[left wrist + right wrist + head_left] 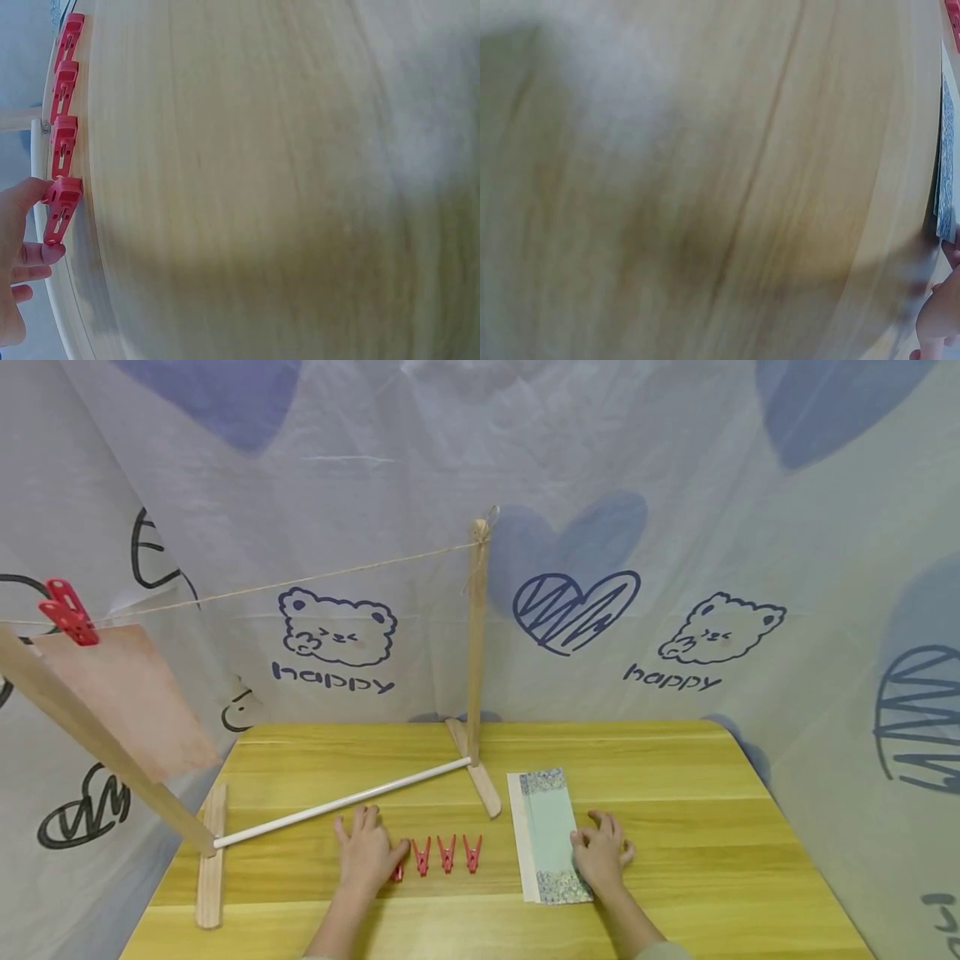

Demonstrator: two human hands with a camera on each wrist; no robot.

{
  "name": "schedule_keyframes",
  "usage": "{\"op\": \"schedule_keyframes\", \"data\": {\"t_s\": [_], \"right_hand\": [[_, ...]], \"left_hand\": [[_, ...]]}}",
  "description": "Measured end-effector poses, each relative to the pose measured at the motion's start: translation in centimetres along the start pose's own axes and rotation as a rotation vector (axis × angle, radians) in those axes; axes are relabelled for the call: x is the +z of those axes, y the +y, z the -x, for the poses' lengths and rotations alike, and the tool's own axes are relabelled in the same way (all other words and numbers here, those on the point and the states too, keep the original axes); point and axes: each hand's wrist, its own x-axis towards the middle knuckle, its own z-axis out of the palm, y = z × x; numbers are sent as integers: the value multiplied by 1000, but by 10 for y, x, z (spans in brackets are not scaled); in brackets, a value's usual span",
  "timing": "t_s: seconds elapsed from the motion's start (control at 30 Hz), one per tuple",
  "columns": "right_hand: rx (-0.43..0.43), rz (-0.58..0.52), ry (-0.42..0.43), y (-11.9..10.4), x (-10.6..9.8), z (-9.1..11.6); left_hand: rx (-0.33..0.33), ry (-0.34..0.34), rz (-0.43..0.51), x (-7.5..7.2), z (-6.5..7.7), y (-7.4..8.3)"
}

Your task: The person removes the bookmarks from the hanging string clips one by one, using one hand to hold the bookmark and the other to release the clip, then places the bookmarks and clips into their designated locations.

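Note:
My left hand point(365, 852) reaches over the leftmost red clothespin point(63, 206) of a row lying on the table. In the left wrist view, its thumb and a fingertip pinch that clothespin at two ends. In the head view, the hand hides most of it. More red clothespins point(447, 854) lie alongside, evenly spaced. My right hand point(600, 853) grips the right edge of a pale green sheet with floral bands point(551, 831), thumb at the edge. A plain pinkish sheet point(522, 839) shows from beneath it on the left. The right wrist view catches only fingers at the sheet's corner.
A wooden stand with a post point(477, 643), a white crossbar point(345, 800) and a string point(322, 581) spans the table's back left. From the string hangs a pinkish sheet point(127, 693), held by a red clothespin point(71, 612). A printed curtain point(450, 443) surrounds the table.

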Motion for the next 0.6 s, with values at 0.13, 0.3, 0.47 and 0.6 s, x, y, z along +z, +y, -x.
{"op": "schedule_keyframes", "data": {"t_s": [0.13,0.3,0.47,0.6], "right_hand": [[0,20,-3,0,1,1],[-7,62,-11,0,2,1],[-23,100,14,-3,1,2],[-39,163,26,-5,0,3]], "left_hand": [[-3,1,-2,2,0,0],[-1,17,-9,5,0,0],[-4,33,-9,7,1,0],[-6,36,-16,8,2,0]]}}
